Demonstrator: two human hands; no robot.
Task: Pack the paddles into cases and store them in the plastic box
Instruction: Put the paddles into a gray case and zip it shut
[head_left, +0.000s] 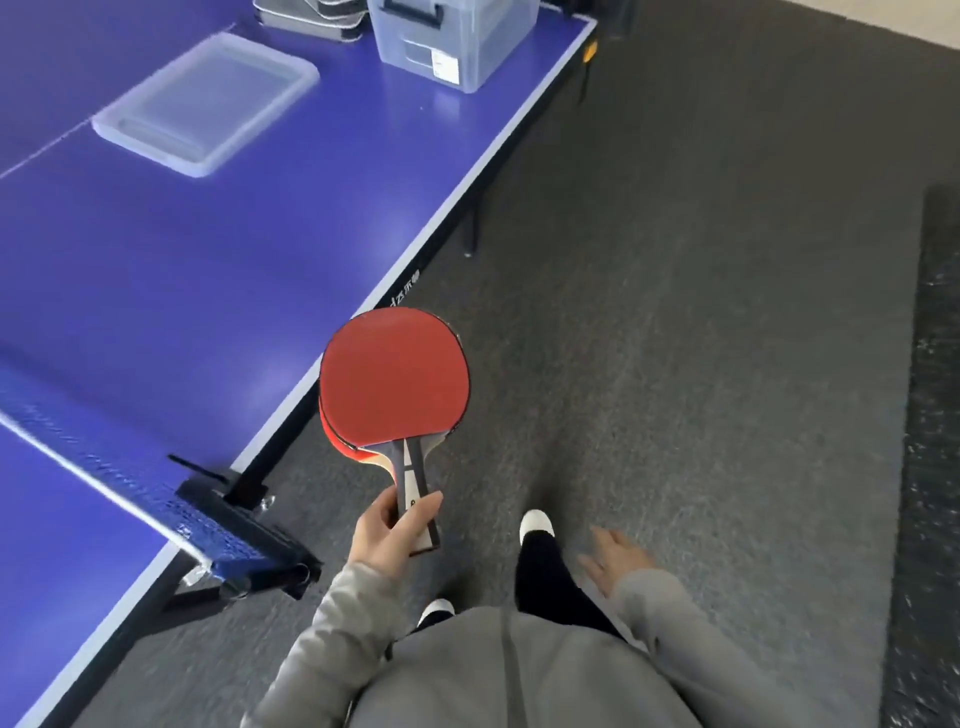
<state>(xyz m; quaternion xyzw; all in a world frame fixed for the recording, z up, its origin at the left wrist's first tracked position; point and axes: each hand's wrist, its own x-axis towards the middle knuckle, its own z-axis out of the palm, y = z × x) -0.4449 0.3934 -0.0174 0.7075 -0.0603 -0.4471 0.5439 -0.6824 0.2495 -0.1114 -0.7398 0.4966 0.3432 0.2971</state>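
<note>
Counting upward from the gripped handles, at least two red-rubbered table tennis paddles (393, 378) are seen stacked face to face (a second red edge and a pale wooden edge show beneath the top blade, so an exact count cannot be given). Both are held in the left hand (387, 535), whose fingers are wrapped and pressed around the dark striped handles. The long axis of the stack runs from the hand away from the person, blades pointing forward and slightly left, over the grey carpeted floor (701, 338) just beside the edge of the blue table tennis table (182, 270). The right hand (615, 558) is held empty, fingers spread, low beside the body. One clear plastic storage box (452, 39) stands at the far corner of the table; one flat translucent lid (208, 101) lies near it. Several grey zipped cases (306, 18) are piled behind, just beside the box. One blue net with its black clamp (228, 525) is fixed at the near edge
</note>
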